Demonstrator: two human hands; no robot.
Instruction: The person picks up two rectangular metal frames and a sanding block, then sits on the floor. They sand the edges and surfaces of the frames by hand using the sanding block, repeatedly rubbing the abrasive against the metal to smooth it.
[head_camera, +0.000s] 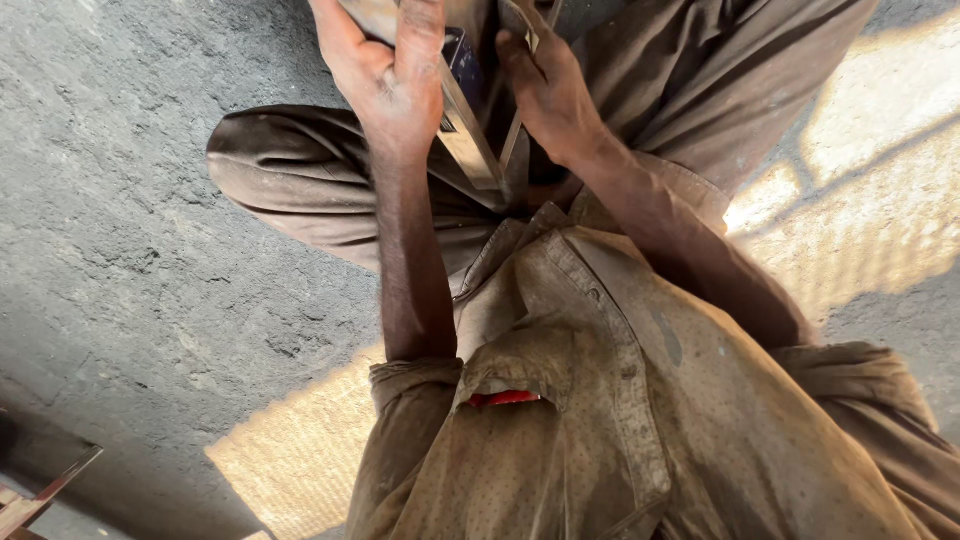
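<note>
Metal strip (465, 135) within left-hand grip (390, 75)

This looks like a rough workshop or work yard, with the work done at ground level. The ground is a coarse grey concrete floor (150, 250), pitted and dusty, with no covering on it. Sunlight falls across it in bright patches (870, 200) crossed by thin straight shadows, which suggests an open side or a barred opening nearby. The person sits low over the floor in a dust-stained brown shirt (620, 420) and trousers (300, 180), clothes worn for dirty manual work. At the lower left corner the edge of a wooden frame (40, 495) shows, only partly in view.
</note>
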